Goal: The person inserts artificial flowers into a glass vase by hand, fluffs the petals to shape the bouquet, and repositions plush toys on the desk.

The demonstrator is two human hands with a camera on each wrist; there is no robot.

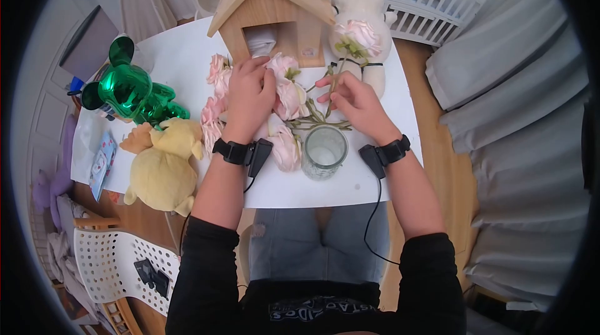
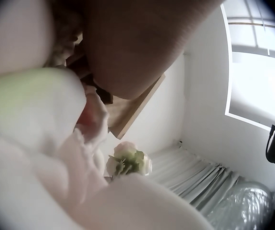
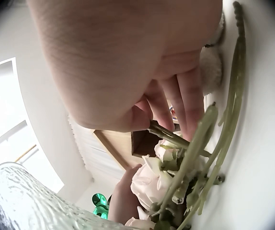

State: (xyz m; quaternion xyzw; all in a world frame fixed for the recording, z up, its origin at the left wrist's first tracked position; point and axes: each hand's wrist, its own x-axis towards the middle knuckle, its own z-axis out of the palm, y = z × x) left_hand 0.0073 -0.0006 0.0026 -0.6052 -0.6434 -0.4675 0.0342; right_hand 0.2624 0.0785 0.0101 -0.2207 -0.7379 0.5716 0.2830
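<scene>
In the head view my right hand (image 1: pixel 357 105) pinches the green stem of a pink artificial rose (image 1: pixel 364 36) between thumb and fingers. That bloom stands above the hand, in front of a white plush toy (image 1: pixel 359 7). My left hand (image 1: pixel 251 92) lies over a heap of pink roses (image 1: pixel 291 99), fingers bent down and tips hidden among the blooms. Loose green stems (image 3: pixel 233 91) lie on the table under the right hand. A ribbed clear glass vase (image 1: pixel 325 152) stands between my forearms, nearest to the right wrist.
A wooden toy house (image 1: pixel 275 16) with a blue piece on its roof stands behind the roses. On the left are a shiny green bear figure (image 1: pixel 128 91) and a yellow plush toy (image 1: pixel 164 175). The white table (image 1: pixel 281 194) has its front edge close to my body.
</scene>
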